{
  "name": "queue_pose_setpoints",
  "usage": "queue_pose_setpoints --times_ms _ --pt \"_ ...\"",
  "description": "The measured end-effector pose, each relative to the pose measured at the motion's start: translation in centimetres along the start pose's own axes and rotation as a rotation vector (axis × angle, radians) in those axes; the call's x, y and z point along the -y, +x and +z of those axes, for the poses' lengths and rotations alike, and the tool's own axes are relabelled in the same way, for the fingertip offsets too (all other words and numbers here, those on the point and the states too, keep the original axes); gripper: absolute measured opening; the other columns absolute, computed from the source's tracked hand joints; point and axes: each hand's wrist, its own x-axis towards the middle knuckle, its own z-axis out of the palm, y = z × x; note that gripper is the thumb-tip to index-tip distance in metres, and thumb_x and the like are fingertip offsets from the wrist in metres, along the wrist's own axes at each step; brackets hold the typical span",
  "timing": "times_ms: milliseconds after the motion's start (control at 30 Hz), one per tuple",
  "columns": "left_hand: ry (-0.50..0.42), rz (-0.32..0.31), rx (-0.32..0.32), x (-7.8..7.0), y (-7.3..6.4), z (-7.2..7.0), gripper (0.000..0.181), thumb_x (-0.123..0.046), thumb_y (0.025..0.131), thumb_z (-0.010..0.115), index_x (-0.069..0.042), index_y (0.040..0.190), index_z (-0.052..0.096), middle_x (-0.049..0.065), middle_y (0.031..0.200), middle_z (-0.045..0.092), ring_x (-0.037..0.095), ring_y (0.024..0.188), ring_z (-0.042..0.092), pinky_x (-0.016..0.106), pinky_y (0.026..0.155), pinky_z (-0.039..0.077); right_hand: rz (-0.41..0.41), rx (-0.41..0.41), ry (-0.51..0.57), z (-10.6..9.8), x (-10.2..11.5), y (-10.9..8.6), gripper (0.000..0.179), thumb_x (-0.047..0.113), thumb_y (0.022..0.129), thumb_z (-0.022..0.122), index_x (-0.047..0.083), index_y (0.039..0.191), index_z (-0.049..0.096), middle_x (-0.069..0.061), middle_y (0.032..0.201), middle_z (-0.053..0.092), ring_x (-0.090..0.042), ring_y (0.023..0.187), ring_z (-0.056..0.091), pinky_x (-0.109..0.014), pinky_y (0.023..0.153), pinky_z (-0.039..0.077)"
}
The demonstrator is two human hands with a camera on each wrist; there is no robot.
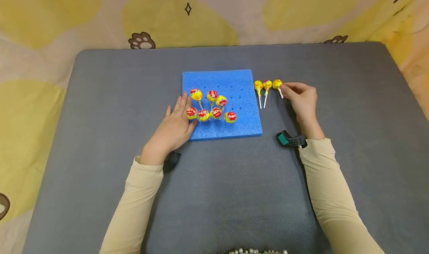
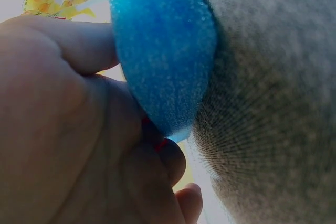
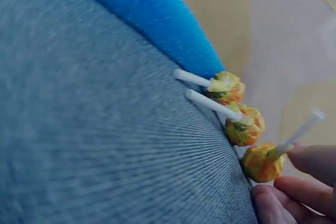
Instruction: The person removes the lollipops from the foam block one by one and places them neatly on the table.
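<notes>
Several yellow-and-red wrapped lollipops (image 1: 216, 113) stand with their sticks in a blue foam board (image 1: 218, 131) that has rows of small holes. My left hand (image 1: 172, 129) rests on the board's left edge, its fingers extended beside the leftmost lollipops; the left wrist view shows the foam's side (image 2: 165, 40) against the hand. Right of the board, my right hand (image 1: 301, 99) pinches a lollipop (image 1: 277, 84) near its head, and its stick (image 3: 302, 129) angles up from the table in the right wrist view. Two more lollipops (image 1: 267, 84) lie just left of that hand.
The board lies on a grey table (image 1: 234, 194). Behind the table hangs a yellow-and-cream cloth (image 1: 214, 19) with paw prints. A dark wrist device with a green face (image 1: 283, 138) sits by my right wrist. A strip of beads (image 1: 251, 251) shows at the bottom edge.
</notes>
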Motion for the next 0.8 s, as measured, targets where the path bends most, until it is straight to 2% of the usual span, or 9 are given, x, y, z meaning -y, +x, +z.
queue_pose_setpoints --times_ms 67,167,300,467,800 --pt "-0.001 0.004 -0.002 -0.04 0.01 0.04 0.073 -0.033 0.101 0.041 -0.001 0.151 -0.001 0.012 0.158 -0.011 0.027 0.144 -0.009 0.051 0.113 0.000 -0.026 -0.003 -0.127 -0.04 -0.02 -0.09 0.029 0.013 0.081 0.076 -0.007 0.102 0.071 0.007 0.079 0.068 0.000 0.068 0.061 -0.011 0.062 0.048" --pt "-0.002 0.007 -0.007 -0.03 0.00 0.14 0.073 -0.033 0.100 0.041 0.000 0.151 0.000 0.013 0.158 -0.011 0.027 0.144 -0.009 0.052 0.113 0.000 -0.063 0.019 -0.255 -0.11 -0.12 -0.19 0.035 0.014 0.079 0.079 -0.005 0.107 0.070 0.000 0.087 0.070 0.003 0.070 0.059 -0.011 0.063 0.046" --pt "-0.013 0.003 -0.015 0.04 0.00 0.24 0.073 -0.033 0.100 0.041 0.000 0.151 0.000 0.012 0.158 -0.011 0.027 0.144 -0.009 0.052 0.113 0.001 -0.096 0.054 -0.310 -0.05 -0.16 -0.10 0.039 0.011 0.077 0.080 -0.004 0.111 0.069 -0.013 0.096 0.070 0.007 0.070 0.059 -0.010 0.064 0.047" --pt "-0.018 -0.004 -0.021 0.23 -0.27 0.08 0.073 -0.033 0.100 0.041 -0.001 0.151 0.000 0.012 0.158 -0.011 0.028 0.144 -0.009 0.052 0.113 0.001 -0.113 0.071 -0.324 0.27 0.15 -0.03 0.039 0.010 0.076 0.080 -0.005 0.110 0.069 -0.015 0.096 0.070 0.009 0.069 0.058 -0.009 0.063 0.047" --pt "-0.006 0.007 -0.018 0.01 -0.25 0.10 0.074 -0.033 0.100 0.043 0.000 0.151 0.000 0.013 0.158 -0.009 0.028 0.144 -0.008 0.052 0.113 0.002 -0.073 0.072 -0.235 -0.50 0.44 -0.53 0.039 0.006 0.074 0.081 -0.007 0.109 0.068 -0.006 0.089 0.070 0.004 0.070 0.060 -0.010 0.064 0.048"
